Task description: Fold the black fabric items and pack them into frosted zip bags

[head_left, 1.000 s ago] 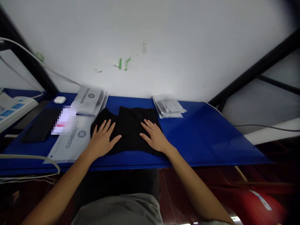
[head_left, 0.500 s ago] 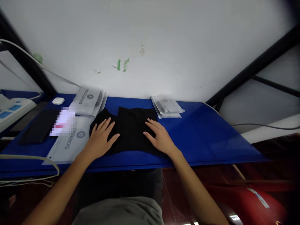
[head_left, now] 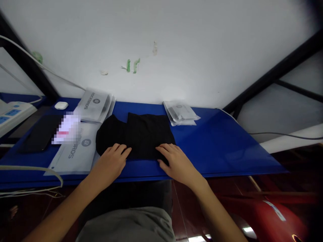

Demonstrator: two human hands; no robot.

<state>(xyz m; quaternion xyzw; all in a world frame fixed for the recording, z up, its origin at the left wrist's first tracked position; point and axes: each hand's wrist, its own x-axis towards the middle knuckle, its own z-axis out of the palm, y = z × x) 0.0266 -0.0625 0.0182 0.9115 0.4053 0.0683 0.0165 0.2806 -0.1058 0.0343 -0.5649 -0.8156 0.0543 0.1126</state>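
A folded black cloth (head_left: pixel 141 134) lies flat on the blue table top (head_left: pixel 217 141), in front of me. My left hand (head_left: pixel 112 163) rests on the cloth's near left edge, fingers stretched forward and close together, holding nothing. My right hand (head_left: pixel 176 161) lies the same way on the near right edge, its fingertips on the fabric. Both palms are over the blue surface just short of the cloth.
Grey printed plastic bags lie left of the cloth (head_left: pixel 75 153) and at the back left (head_left: pixel 94 106). A clear packet (head_left: pixel 180 113) sits at the back right. A black phone (head_left: pixel 41 132), a white earbud case (head_left: pixel 61 105) and a power strip (head_left: pixel 12 112) are at the left. The white wall (head_left: pixel 176 50) is close behind.
Both hands have slid back over the cloth toward me, from its middle to its near edge, and the fingers have drawn closer together. The cloth looks flatter.
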